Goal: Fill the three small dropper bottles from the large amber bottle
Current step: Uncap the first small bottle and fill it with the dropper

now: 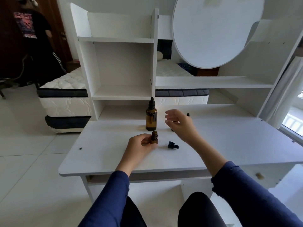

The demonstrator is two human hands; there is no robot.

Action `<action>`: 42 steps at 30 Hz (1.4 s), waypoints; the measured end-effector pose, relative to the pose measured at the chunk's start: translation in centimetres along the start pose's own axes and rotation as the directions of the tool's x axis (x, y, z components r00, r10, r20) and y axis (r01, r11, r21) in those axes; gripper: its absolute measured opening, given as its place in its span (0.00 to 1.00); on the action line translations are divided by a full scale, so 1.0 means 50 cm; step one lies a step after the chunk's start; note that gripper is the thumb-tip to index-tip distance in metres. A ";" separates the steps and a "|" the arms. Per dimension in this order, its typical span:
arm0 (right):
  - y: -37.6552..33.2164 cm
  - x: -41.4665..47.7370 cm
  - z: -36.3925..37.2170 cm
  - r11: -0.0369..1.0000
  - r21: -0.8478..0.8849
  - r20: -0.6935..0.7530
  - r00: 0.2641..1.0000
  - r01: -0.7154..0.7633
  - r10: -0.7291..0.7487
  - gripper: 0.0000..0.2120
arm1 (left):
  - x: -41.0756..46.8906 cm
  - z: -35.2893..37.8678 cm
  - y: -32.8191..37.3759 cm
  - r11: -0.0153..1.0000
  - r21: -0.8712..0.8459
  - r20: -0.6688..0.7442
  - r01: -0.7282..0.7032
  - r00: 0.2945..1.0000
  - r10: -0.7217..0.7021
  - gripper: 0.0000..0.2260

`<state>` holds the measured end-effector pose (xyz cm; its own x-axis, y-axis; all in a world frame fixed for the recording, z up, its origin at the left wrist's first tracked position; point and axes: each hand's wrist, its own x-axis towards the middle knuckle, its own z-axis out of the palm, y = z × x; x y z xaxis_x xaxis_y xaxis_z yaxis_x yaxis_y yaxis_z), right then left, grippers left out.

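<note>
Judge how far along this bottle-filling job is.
Done: one small bottle is uncapped, its dropper cap lying on the desk. In hand: the left hand holds that bottle; the right hand hovers open. Left: the large amber bottle is still capped, so filling seems not to have begun.

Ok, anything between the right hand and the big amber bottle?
Nothing visible. The right hand hovers open just right of the large amber bottle, only bare desk between them. The loose dropper cap lies nearer the person, off that line.
</note>
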<state>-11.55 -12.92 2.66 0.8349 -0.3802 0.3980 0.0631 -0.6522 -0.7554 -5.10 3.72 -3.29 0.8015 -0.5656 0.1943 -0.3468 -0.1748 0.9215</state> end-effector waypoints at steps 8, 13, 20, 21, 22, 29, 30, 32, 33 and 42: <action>0.067 -0.108 0.012 0.993 -0.061 0.165 0.980 -0.099 0.108 0.19 | 0.000 0.003 -0.002 0.999 0.016 -0.019 -0.030 0.999 0.030 0.13; 0.075 -0.110 0.027 0.978 -0.202 0.148 0.985 -0.054 0.086 0.15 | 0.000 0.004 -0.002 0.999 0.023 -0.027 -0.029 0.999 0.030 0.14; 0.055 -0.101 0.015 0.939 0.291 -0.062 0.976 -0.180 0.207 0.07 | 0.001 0.006 -0.001 1.000 0.021 -0.021 -0.017 1.000 0.017 0.14; 0.047 -0.098 0.013 0.934 0.321 -0.081 0.978 -0.158 0.194 0.06 | 0.000 0.006 0.001 1.000 0.019 -0.020 -0.010 1.000 0.010 0.13; 0.037 -0.094 0.013 0.932 0.338 -0.097 0.980 -0.132 0.174 0.06 | -0.002 0.006 0.002 1.000 0.016 -0.020 -0.005 1.000 0.005 0.13; -0.032 -0.063 0.028 0.955 0.298 -0.163 0.985 -0.009 0.061 0.06 | -0.005 0.006 0.008 0.999 0.044 -0.028 -0.002 1.000 0.003 0.12; -0.039 -0.061 0.030 0.965 0.261 -0.153 0.988 0.005 0.036 0.06 | -0.006 0.006 0.008 0.999 0.037 -0.027 -0.002 1.000 0.003 0.12; -0.048 -0.058 0.032 0.986 0.161 -0.133 0.991 0.038 -0.017 0.07 | -0.006 0.006 0.007 1.000 0.023 -0.024 0.003 1.000 -0.002 0.12; -0.050 -0.057 0.032 0.993 0.098 -0.124 0.991 0.058 -0.045 0.07 | -0.006 0.005 0.006 1.000 0.020 -0.024 0.005 1.000 -0.004 0.12; -0.064 -0.019 0.030 0.975 -0.179 0.172 0.980 0.132 -0.101 0.09 | -0.007 0.002 0.006 1.000 0.006 -0.017 -0.011 1.000 0.011 0.10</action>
<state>-11.72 -9.52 3.92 0.9059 -0.1936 0.3766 0.0738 -0.8036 -0.5906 -5.54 3.77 -3.14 0.8059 -0.5536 0.2099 -0.3585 -0.1740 0.9172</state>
